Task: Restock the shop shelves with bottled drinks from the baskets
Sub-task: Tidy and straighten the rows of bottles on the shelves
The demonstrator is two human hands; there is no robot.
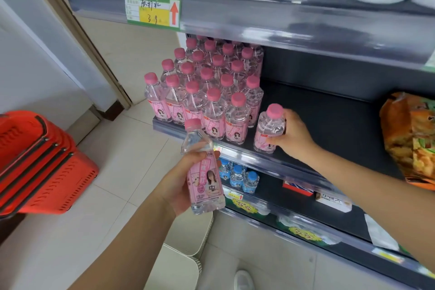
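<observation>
My right hand [292, 135] grips a pink-capped peach soda bottle [268, 129] standing upright on the dark middle shelf [329, 125], just right of a block of several identical bottles [207, 92]. My left hand [181, 179] holds a second pink-labelled bottle [203, 172] by its middle, tilted slightly, in the air in front of the shelf edge. A stack of red baskets [40, 165] sits on the floor at the left. A white basket [186, 254] is on the floor below my left arm; its contents are hidden.
The upper shelf [259, 16] carries packs of clear water bottles and a price tag [153, 10]. Blue-capped small bottles [237, 175] and boxes [333, 201] stand on the lower shelf. An orange snack bag [409, 139] lies at the right of the middle shelf. A door frame stands at left.
</observation>
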